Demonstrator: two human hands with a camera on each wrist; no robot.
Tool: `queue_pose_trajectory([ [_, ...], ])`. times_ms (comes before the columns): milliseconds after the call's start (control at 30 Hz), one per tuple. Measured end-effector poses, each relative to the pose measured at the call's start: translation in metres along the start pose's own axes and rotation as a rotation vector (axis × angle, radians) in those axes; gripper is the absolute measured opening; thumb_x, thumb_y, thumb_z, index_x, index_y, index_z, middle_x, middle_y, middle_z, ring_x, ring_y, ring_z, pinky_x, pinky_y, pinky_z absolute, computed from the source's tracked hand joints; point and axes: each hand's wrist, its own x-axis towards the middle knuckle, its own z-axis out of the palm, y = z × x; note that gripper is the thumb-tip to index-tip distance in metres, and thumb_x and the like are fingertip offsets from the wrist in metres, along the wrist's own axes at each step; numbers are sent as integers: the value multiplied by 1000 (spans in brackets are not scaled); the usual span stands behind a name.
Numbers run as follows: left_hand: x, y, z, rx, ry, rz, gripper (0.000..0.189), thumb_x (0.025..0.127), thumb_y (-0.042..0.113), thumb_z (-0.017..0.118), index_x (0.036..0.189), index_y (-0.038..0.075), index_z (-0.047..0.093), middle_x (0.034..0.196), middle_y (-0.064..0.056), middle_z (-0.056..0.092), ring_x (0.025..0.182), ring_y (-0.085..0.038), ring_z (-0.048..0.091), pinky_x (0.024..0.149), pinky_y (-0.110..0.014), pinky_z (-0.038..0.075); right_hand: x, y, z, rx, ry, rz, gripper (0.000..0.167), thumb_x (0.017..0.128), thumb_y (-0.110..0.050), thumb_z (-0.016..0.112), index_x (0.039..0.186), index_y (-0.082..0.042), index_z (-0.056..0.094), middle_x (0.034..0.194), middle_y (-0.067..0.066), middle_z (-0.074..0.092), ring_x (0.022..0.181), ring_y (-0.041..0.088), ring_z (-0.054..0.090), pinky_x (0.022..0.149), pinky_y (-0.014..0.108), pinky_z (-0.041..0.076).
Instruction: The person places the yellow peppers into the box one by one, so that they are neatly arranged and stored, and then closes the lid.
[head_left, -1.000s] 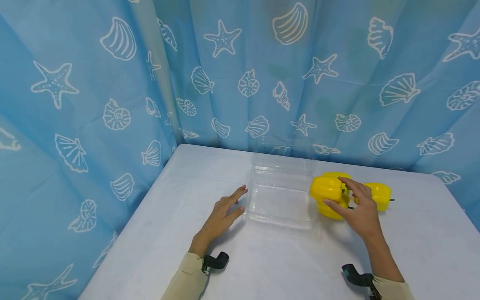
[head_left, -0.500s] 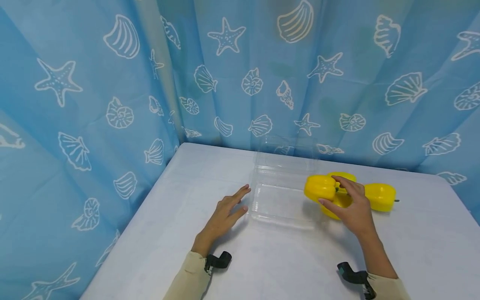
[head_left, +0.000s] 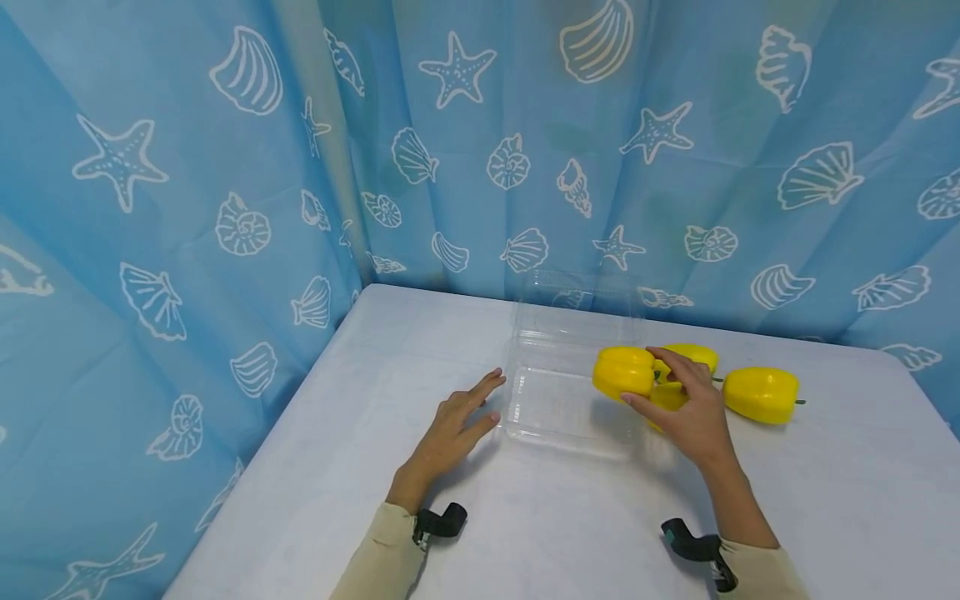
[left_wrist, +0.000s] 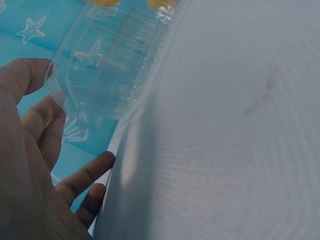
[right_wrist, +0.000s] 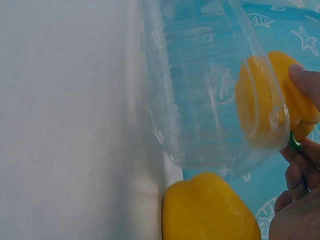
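Observation:
My right hand [head_left: 693,417] holds a yellow bell pepper [head_left: 622,372] by its stem end, thumb and fingers around it. This pepper is raised over the right side of a clear plastic clamshell box [head_left: 551,408], whose lid [head_left: 573,321] stands open at the back. In the right wrist view the pepper [right_wrist: 292,95] shows partly through the clear wall. At the box's left edge is my left hand [head_left: 450,429], its fingers spread and fairly straight. In the left wrist view the thumb [left_wrist: 37,75] touches the box rim.
Other yellow bell peppers lie right of the box: one behind my right hand [head_left: 693,356], one partly hidden by it [head_left: 667,397], one farther right [head_left: 761,394]. A blue shell-patterned curtain [head_left: 465,167] surrounds the white table [head_left: 570,525].
My right hand has carried the bell pepper leftward, from above the other peppers to over the box's right side. The left hand keeps its place at the box edge.

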Motion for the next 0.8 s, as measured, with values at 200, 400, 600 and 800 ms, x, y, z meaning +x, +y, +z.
queue_pose_trajectory([
  [200, 1, -1, -1, -8, -1, -10, 55, 105, 45, 46, 157, 29, 35, 162, 14, 25, 137, -22, 39, 108, -57, 26, 4, -4, 5, -16, -14, -5, 74, 83, -44, 81, 146, -18, 52, 132, 14, 55, 104, 31, 42, 82, 47, 36],
  [400, 3, -2, -2, -1, 1, -9, 56, 105, 47, 44, 157, 31, 34, 163, 14, 25, 138, -20, 39, 108, -56, 27, 9, -7, 12, -13, -24, -30, 74, 82, -44, 82, 145, -19, 53, 112, 11, 55, 98, 27, 41, 75, 42, 35],
  [600, 3, -1, -2, -7, 5, 1, 56, 105, 47, 44, 157, 29, 34, 162, 15, 25, 138, -20, 39, 107, -56, 27, 13, -12, 21, -19, -39, -14, 74, 82, -49, 81, 145, -21, 53, 107, 11, 52, 96, 29, 42, 72, 41, 35],
  [800, 0, 1, -2, -7, -3, 0, 55, 104, 43, 48, 156, 27, 36, 162, 16, 25, 137, -21, 40, 106, -56, 29, 11, -15, 31, -21, -90, 10, 75, 81, -51, 81, 143, -20, 54, 103, 14, 50, 90, 29, 40, 66, 40, 32],
])
